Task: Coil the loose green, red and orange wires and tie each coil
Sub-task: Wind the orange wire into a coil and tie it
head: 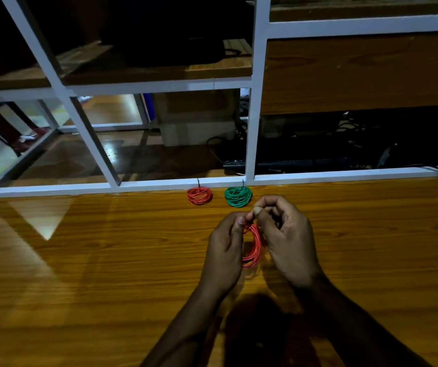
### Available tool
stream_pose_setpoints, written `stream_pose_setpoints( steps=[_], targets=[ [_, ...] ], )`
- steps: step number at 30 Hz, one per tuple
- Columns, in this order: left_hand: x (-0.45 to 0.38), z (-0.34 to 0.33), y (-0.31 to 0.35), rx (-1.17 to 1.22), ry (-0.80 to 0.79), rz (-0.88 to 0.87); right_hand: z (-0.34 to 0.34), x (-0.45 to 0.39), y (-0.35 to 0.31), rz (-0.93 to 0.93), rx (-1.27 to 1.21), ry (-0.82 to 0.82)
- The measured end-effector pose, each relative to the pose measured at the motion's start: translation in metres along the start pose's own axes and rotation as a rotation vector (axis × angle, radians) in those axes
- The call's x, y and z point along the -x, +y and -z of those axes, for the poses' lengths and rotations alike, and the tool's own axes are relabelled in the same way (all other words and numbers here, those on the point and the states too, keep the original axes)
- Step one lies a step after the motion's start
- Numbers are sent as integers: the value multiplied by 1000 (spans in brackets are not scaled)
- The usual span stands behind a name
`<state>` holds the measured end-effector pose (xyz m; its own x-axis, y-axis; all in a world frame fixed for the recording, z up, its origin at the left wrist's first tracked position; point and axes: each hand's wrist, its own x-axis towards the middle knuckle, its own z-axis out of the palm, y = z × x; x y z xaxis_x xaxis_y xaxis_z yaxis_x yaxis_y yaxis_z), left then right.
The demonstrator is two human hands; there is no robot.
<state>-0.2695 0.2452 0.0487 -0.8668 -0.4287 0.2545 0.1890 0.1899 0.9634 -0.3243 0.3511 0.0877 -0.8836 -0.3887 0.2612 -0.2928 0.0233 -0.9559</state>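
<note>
Above the wooden table (pixel 106 260), the left hand (pixel 226 250) and right hand (pixel 286 239) both pinch an upright reddish-orange wire coil (pixel 253 246) between them, while a tied red coil (pixel 199 195) and green coil (pixel 238 196) lie by the far edge.

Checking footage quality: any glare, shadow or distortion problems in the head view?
Head view: dim; bright glare streak on the glossy wooden table; dark shadow under the forearms; wide-angle lens skews the white metal frame; orange wire coil between left hand and right hand stays readable.
</note>
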Motion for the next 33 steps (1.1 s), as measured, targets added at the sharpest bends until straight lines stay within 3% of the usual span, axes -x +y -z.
stream_pose_setpoints(
  steps=[10, 14, 18, 27, 33],
  targets=[
    [9, 10, 0, -174, -2, -37, -14, -18, 11, -105, -150, 10],
    [14, 19, -9, -89, 20, 92, -27, -17, 21, -185, -179, -19],
    [21, 32, -6, 72, 143, 259, -39, -16, 24, -300, -103, -126],
    [19, 71, -24, 337, 275, 434, -80, 9, 48, -484, -104, -269],
    [14, 98, -40, 417, 280, 537, -112, 11, 63, -407, -86, -225]
  ],
)
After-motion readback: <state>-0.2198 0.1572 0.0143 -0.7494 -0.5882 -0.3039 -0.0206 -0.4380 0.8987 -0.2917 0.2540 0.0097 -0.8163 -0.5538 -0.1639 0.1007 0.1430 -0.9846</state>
